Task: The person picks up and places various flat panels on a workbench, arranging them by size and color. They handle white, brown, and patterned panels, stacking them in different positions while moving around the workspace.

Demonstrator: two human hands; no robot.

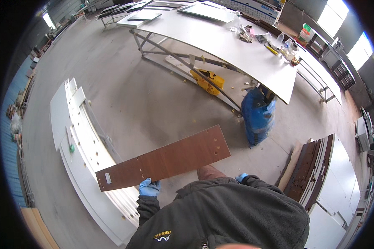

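Observation:
A long reddish-brown wooden board (180,152) with small holes near its ends and a white label lies across the view in front of me. My left hand (150,187), in a blue glove, is closed on its near edge, toward the left end. On the other side of my body hangs my right hand (241,177), gloved in blue too and away from the board. Only a small part of it shows past the sleeve, so its fingers cannot be made out. The board's left end overlaps a stack of white panels (87,162) in the picture.
Ahead stands a long white-topped table (187,35) on a metal frame, with bottles and tools at its right. A blue sack (258,116) sits on the floor by its near corner; a yellow bag (207,81) lies beneath. Brown and white panels (320,174) are stacked at right.

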